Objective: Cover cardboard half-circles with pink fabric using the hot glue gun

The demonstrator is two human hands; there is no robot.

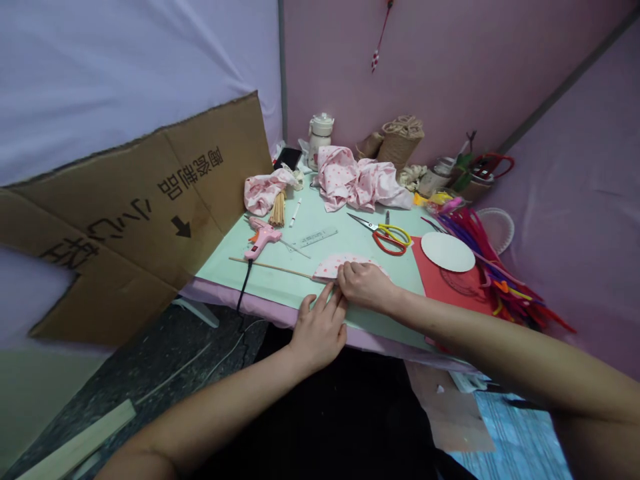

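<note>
A half-round piece of pale pink fabric with red dots (330,267) lies near the front of the table, a thin wooden stick (273,267) running left from its straight edge. My right hand (365,285) is closed at this edge, fingers curled onto the fabric and covering part of it. Just in front, my left hand (320,331) has its fingers stretched out, their tips by the same edge; whether they press on the stick is hidden. A pink glue gun (263,238) rests to the left, near the stick. Beyond the fabric lie a clear ruler (319,237) and scissors with red and yellow handles (385,235).
Crumpled dotted cloth (350,180), a white bottle (321,137) and a twine roll (401,143) stand at the back. On the right are a white disc (447,252), red sheet (433,287) and pipe cleaners (500,267). A cardboard panel (210,200) borders the left.
</note>
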